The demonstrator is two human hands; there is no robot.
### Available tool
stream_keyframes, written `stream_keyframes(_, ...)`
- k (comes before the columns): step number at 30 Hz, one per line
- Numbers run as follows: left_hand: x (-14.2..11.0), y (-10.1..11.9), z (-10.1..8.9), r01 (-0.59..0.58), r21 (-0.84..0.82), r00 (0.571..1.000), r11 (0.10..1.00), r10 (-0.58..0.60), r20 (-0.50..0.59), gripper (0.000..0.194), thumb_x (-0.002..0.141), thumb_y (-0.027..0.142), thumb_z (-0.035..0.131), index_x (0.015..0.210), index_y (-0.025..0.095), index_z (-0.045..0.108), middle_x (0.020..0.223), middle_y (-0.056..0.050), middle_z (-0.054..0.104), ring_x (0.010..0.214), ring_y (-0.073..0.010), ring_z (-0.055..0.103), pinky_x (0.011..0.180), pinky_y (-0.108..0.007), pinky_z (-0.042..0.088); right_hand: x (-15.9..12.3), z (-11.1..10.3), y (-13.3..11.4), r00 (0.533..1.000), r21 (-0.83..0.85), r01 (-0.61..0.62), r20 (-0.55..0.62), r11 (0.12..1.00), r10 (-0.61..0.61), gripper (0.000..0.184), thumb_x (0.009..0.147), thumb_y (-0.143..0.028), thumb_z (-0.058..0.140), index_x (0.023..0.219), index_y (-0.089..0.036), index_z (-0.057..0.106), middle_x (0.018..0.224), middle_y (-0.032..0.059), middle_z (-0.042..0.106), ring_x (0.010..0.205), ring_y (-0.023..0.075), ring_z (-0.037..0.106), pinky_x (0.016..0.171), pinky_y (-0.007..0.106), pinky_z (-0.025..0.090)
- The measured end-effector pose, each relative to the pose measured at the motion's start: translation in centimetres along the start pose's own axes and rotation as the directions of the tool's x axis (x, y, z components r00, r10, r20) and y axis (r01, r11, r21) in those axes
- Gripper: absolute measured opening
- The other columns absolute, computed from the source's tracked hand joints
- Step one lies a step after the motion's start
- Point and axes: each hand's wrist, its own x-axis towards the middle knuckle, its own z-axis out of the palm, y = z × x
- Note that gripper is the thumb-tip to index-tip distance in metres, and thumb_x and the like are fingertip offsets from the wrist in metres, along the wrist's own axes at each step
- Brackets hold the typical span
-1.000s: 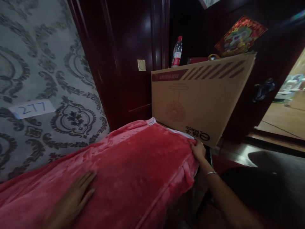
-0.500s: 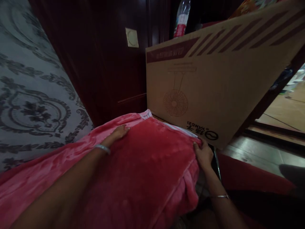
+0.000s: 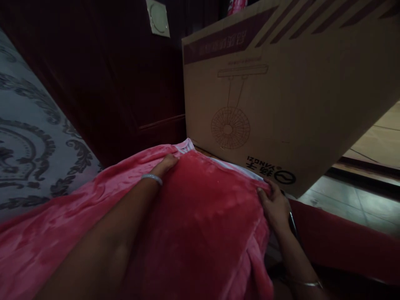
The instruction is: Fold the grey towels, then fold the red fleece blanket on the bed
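Note:
A pink-red plush blanket (image 3: 200,216) spreads across the lower part of the view, with a pale striped edge along its far side. My left hand (image 3: 168,163) rests at a fold near the far left corner of the blanket, fingers bent in and their tips partly hidden by the cloth. At the far right corner, my right hand (image 3: 275,204) pinches the edge between thumb and fingers. Loose folds hang down beneath the right hand.
A large cardboard box (image 3: 296,104) with a fan drawing stands just beyond the blanket. Dark red wood panelling (image 3: 140,83) with a switch plate (image 3: 158,18) rises behind. Patterned wallpaper (image 3: 25,137) is at left, a tiled floor (image 3: 353,204) at right.
The view has tilted down and come closer to the box. My left hand has slid forward along the fold toward the far corner. My right hand keeps its pinch on the edge.

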Motion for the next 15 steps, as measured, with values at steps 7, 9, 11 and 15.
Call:
stream_keyframes(7, 0.0, 1.8, -0.5, -0.047, 0.16, 0.969, 0.986, 0.084, -0.233, 0.029, 0.097, 0.03, 0.049, 0.119, 0.017, 0.061, 0.117, -0.014, 0.069, 0.118, -0.0314, 0.061, 0.093, -0.037, 0.049, 2.1, -0.7, -3.4, 0.976, 0.208, 0.214, -0.095, 0.955, -0.198, 0.052, 0.08, -0.044, 0.05, 0.122, -0.019, 0.067, 0.113, 0.0124, 0.071, 0.097, 0.0284, 0.064, 0.09, 0.043, 0.049)
stream_keyframes(9, 0.4, 3.1, -1.9, -0.054, 0.21, 0.937, 0.976, 0.123, -0.327, 0.03, 0.098, 0.03, 0.044, 0.119, 0.017, 0.06, 0.119, -0.016, 0.069, 0.118, -0.0321, 0.062, 0.096, -0.041, 0.048, 3.2, -0.3, -4.7, 0.963, 0.283, 0.259, -0.152, 0.924, -0.223, 0.049, 0.08, -0.042, 0.05, 0.119, -0.018, 0.067, 0.114, 0.0123, 0.071, 0.1, 0.0272, 0.064, 0.093, 0.042, 0.048)
stream_keyframes(11, 0.9, 4.3, -3.1, -0.055, 0.248, 0.908, 0.967, 0.152, -0.39, 0.03, 0.098, 0.03, 0.042, 0.118, 0.016, 0.06, 0.119, -0.017, 0.069, 0.116, -0.0326, 0.063, 0.098, -0.043, 0.047, 4.0, 0.6, -5.3, 0.954, 0.309, 0.279, -0.194, 0.909, -0.226, 0.048, 0.08, -0.04, 0.05, 0.119, -0.017, 0.066, 0.115, 0.0127, 0.07, 0.101, 0.0269, 0.063, 0.094, 0.042, 0.048)
stream_keyframes(15, 2.0, 4.5, -2.6, -0.036, 0.299, 0.926, 0.953, 0.145, -0.348, 0.032, 0.098, 0.03, 0.042, 0.12, 0.014, 0.06, 0.122, -0.019, 0.069, 0.118, -0.0342, 0.063, 0.099, -0.044, 0.047, 4.6, 3.2, -4.3, 0.983, 0.267, 0.177, -0.101, 0.947, -0.155, 0.051, 0.077, -0.036, 0.048, 0.12, -0.015, 0.065, 0.107, 0.0136, 0.071, 0.096, 0.0288, 0.065, 0.09, 0.044, 0.049)
